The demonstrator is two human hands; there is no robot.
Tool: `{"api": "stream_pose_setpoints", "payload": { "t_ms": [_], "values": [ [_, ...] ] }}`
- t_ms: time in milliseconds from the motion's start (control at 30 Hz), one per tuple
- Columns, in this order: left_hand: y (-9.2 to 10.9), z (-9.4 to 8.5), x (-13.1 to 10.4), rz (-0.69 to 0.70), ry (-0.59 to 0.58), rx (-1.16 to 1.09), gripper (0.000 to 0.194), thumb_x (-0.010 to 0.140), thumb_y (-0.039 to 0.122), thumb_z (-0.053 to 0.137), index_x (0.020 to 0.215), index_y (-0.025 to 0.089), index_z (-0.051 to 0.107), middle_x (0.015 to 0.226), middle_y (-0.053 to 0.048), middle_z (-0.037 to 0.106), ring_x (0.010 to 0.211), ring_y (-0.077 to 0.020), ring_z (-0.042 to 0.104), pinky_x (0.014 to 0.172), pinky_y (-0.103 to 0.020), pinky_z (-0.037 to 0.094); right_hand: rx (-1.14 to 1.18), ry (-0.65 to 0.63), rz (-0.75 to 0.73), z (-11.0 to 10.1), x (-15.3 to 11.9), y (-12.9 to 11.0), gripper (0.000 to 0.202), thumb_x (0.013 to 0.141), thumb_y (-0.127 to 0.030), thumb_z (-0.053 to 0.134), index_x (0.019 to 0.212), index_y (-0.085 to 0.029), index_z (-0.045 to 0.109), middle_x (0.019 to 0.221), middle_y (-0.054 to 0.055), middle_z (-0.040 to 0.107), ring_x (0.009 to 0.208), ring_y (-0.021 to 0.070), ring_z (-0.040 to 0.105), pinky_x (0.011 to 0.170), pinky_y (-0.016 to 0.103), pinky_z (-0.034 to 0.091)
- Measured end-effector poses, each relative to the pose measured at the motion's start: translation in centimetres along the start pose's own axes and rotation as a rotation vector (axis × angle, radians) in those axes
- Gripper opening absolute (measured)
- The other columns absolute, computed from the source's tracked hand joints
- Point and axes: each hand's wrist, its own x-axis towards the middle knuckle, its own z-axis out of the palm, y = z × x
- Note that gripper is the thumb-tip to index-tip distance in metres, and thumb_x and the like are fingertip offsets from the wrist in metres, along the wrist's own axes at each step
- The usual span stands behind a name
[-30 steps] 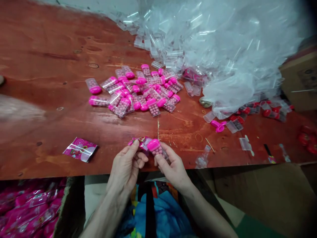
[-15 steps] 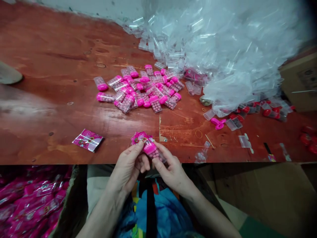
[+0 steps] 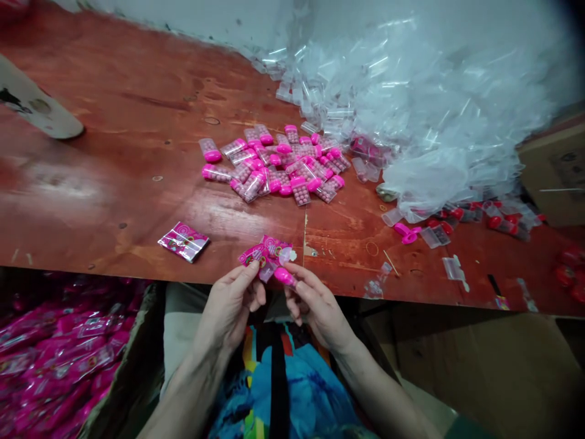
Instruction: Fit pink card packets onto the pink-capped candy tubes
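Observation:
My left hand (image 3: 228, 302) pinches a pink printed wrapper (image 3: 270, 247) between thumb and fingers, just over the table's front edge. The wrapper is spread, and a clear portion shows below its print. In my right hand (image 3: 322, 308) is a small container with a bright pink cap (image 3: 286, 277); the fingers cover most of its body. The cap end points at the wrapper, close beside its clear portion; I cannot tell whether they touch. To the left lies a stack of flat pink wrappers (image 3: 183, 241). Beyond my hands, a pile of pink-capped clear containers (image 3: 278, 164) holds pale pink balls.
A large heap of clear empty containers (image 3: 425, 128) fills the back right. Red-capped pieces (image 3: 498, 219) and pink caps (image 3: 406, 233) lie before it. A box of pink packets (image 3: 68, 360) stands lower left. A pale cylinder (image 3: 41, 100) lies far left; a cardboard box (image 3: 553, 164) stands right.
The view has shifted, so the table's things appear further right. My right hand has drawn the container lower and turned its cap, while the wrapper in my left hand now shows more spread out.

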Motion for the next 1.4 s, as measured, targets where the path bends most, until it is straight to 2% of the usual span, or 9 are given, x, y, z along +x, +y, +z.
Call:
{"api": "stream_pose_setpoints", "payload": {
  "t_ms": [100, 200, 467, 700, 1100, 1167, 1233, 1300, 1400],
  "values": [
    [-0.2, -0.3, 0.0, -0.031, 0.01, -0.063, 0.031, 0.071, 0.038, 0.075, 0.063, 0.014, 0.057, 0.042, 0.002, 0.053, 0.036, -0.0042, 0.037, 0.036, -0.015, 0.026, -0.272, 0.144, -0.209, 0.4, -0.2, 0.1, 0.04, 0.091, -0.036, 0.056, 0.129, -0.028, 0.055, 0.105, 0.005, 0.063, 0.086, 0.0168, 0.061, 0.073, 0.029, 0.053],
    [-0.6, -0.2, 0.1, -0.067, -0.023, -0.102, 0.03, 0.072, 0.038, 0.075, 0.065, 0.014, 0.059, 0.043, 0.001, 0.054, 0.036, -0.0041, 0.039, 0.036, -0.014, 0.027, -0.501, 0.24, -0.403, 0.8, -0.3, 0.3, 0.038, 0.089, -0.029, 0.057, 0.127, -0.028, 0.055, 0.119, 0.006, 0.058, 0.11, 0.022, 0.056, 0.097, 0.038, 0.046],
    [-1.2, 0.3, 0.0, -0.086, -0.04, -0.178, 0.028, 0.072, 0.035, 0.076, 0.065, 0.014, 0.058, 0.043, 0.002, 0.054, 0.036, -0.0047, 0.043, 0.035, -0.014, 0.03, -0.778, 0.353, -0.58, 1.0, -0.3, 0.9, 0.038, 0.089, -0.023, 0.055, 0.127, -0.026, 0.052, 0.107, 0.007, 0.055, 0.096, 0.0214, 0.058, 0.088, 0.038, 0.05],
    [-1.9, 0.3, 0.0, -0.106, -0.059, -0.177, 0.028, 0.078, 0.036, 0.071, 0.067, 0.013, 0.059, 0.047, 0.0, 0.057, 0.039, -0.0052, 0.045, 0.039, -0.014, 0.035, -0.824, 0.259, -0.64, 1.0, -0.9, 1.1, 0.039, 0.089, -0.021, 0.056, 0.128, -0.027, 0.05, 0.11, 0.008, 0.057, 0.103, 0.023, 0.057, 0.09, 0.04, 0.05],
    [-2.2, 0.3, -0.3, -0.133, -0.244, -0.038, 0.032, 0.079, 0.042, 0.07, 0.072, 0.012, 0.062, 0.041, 0.005, 0.047, 0.034, -0.0021, 0.033, 0.037, -0.016, 0.021, -0.666, 0.133, -0.48, 0.6, -0.7, 1.6, 0.056, 0.089, -0.028, 0.059, 0.14, -0.032, 0.036, 0.132, 0.006, 0.056, 0.115, 0.0221, 0.058, 0.098, 0.038, 0.047],
    [-2.3, 0.4, -0.3, -0.151, -0.262, -0.01, 0.032, 0.078, 0.043, 0.071, 0.075, 0.012, 0.064, 0.04, 0.005, 0.047, 0.034, -0.0021, 0.031, 0.038, -0.016, 0.02, -0.482, 0.055, -0.369, 0.5, -0.7, 1.5, 0.051, 0.093, -0.034, 0.054, 0.14, -0.034, 0.035, 0.128, 0.006, 0.057, 0.104, 0.0191, 0.063, 0.089, 0.035, 0.051],
    [-2.2, 0.5, -0.5, -0.146, -0.278, 0.001, 0.033, 0.08, 0.044, 0.069, 0.078, 0.011, 0.066, 0.04, 0.004, 0.048, 0.035, -0.0031, 0.034, 0.041, -0.017, 0.026, -0.252, -0.019, -0.242, 0.4, -0.6, 1.3, 0.045, 0.097, -0.039, 0.045, 0.14, -0.035, 0.034, 0.111, 0.004, 0.062, 0.074, 0.0124, 0.063, 0.066, 0.026, 0.052],
    [-2.2, 0.5, -0.6, -0.117, -0.297, 0.005, 0.034, 0.082, 0.045, 0.065, 0.079, 0.012, 0.066, 0.04, 0.003, 0.049, 0.038, -0.005, 0.039, 0.045, -0.018, 0.032, -0.086, -0.07, -0.146, 0.2, -0.4, 1.1, 0.042, 0.098, -0.041, 0.042, 0.139, -0.034, 0.034, 0.085, -0.001, 0.062, 0.049, 0.0067, 0.048, 0.046, 0.019, 0.04],
    [-2.1, 0.7, -0.6, -0.083, -0.314, 0.041, 0.035, 0.083, 0.046, 0.065, 0.078, 0.011, 0.066, 0.04, 0.002, 0.05, 0.037, -0.0056, 0.039, 0.044, -0.019, 0.03, -0.012, -0.049, -0.116, 0.4, -0.3, 0.7, 0.041, 0.096, -0.04, 0.048, 0.136, -0.032, 0.039, 0.072, -0.004, 0.055, 0.047, 0.0056, 0.042, 0.043, 0.017, 0.034]
  ]
}}
